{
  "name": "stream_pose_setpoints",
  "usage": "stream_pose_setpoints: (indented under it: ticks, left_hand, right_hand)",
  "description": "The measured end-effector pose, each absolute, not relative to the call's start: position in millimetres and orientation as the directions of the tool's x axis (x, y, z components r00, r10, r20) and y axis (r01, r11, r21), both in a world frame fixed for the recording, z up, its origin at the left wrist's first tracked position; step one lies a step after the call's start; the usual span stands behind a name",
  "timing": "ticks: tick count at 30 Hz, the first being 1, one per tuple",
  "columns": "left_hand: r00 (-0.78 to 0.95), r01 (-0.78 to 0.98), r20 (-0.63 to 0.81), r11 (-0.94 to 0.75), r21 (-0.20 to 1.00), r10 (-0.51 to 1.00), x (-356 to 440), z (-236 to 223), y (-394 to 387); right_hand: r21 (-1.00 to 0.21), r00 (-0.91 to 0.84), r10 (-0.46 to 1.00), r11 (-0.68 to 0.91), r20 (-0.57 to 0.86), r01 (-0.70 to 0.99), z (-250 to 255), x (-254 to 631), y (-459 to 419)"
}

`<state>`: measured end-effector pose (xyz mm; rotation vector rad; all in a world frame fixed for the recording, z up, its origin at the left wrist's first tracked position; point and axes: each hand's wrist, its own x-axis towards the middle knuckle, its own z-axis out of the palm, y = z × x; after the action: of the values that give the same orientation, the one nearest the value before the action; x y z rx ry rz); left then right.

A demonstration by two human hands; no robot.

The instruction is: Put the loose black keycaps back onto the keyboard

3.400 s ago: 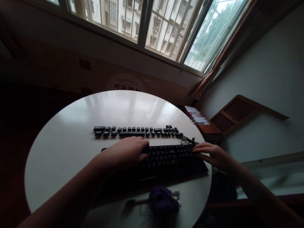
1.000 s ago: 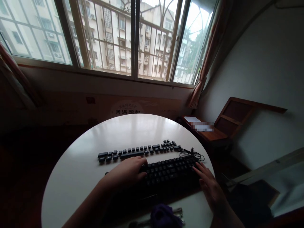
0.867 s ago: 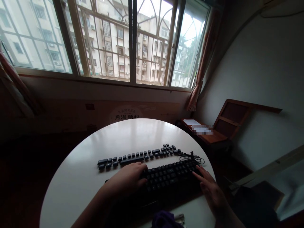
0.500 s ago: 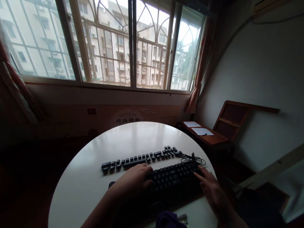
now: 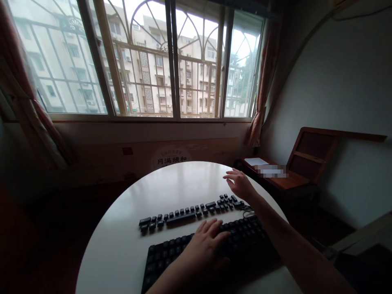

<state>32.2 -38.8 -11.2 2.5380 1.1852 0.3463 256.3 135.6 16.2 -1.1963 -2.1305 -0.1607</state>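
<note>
A black keyboard [image 5: 167,255] lies on the round white table [image 5: 113,245], partly covered by my arms. My left hand [image 5: 208,241] rests over its middle with fingers spread, holding nothing that I can see. Beyond the keyboard, loose black keycaps [image 5: 183,211] stand in two slanting rows, with a long space bar keycap [image 5: 180,219] among them. My right hand [image 5: 240,184] hovers past the right end of these rows, fingers apart and nothing in them. Below my right forearm a coiled black cable [image 5: 248,211] shows in part.
Right of the table stands a wooden bench [image 5: 294,181] with white paper [image 5: 256,161] on its seat and a blurred patch over another sheet. A barred window [image 5: 196,73] with curtains [image 5: 257,126] fills the wall ahead. The floor around the table is dark.
My right hand has left the keyboard's right end and reached forward past the keycaps. My left hand has shifted right along the keyboard. The view has turned slightly left.
</note>
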Motion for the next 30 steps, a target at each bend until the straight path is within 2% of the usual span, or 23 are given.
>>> stream_pose_setpoints:
  ticks: [5, 9, 16, 26, 30]
  left_hand:
    - [0.699, 0.684, -0.030, -0.657, 0.317, 0.714, 33, -25, -35]
    - [0.699, 0.693, -0.062, -0.653, 0.305, 0.712, 33, -20, -35]
    - [0.691, 0.696, -0.038, -0.650, 0.306, 0.722, 33, -13, -41]
    - [0.615, 0.779, -0.160, -0.564, 0.273, 0.772, 39, 11, -48]
    - [0.618, 0.773, -0.151, -0.559, 0.300, 0.772, 38, 10, -46]
  right_hand:
    - [-0.283, -0.299, 0.803, 0.489, 0.515, 0.825, -20, 241, 157]
    - [-0.324, -0.274, 0.869, 0.421, 0.412, 0.847, -38, 249, 156]
    - [-0.350, -0.275, 0.913, 0.374, 0.302, 0.859, -37, 251, 157]
    - [-0.361, -0.327, 0.920, 0.386, 0.215, 0.849, -38, 248, 152]
    - [-0.365, -0.341, 0.917, 0.397, 0.208, 0.842, -38, 245, 152]
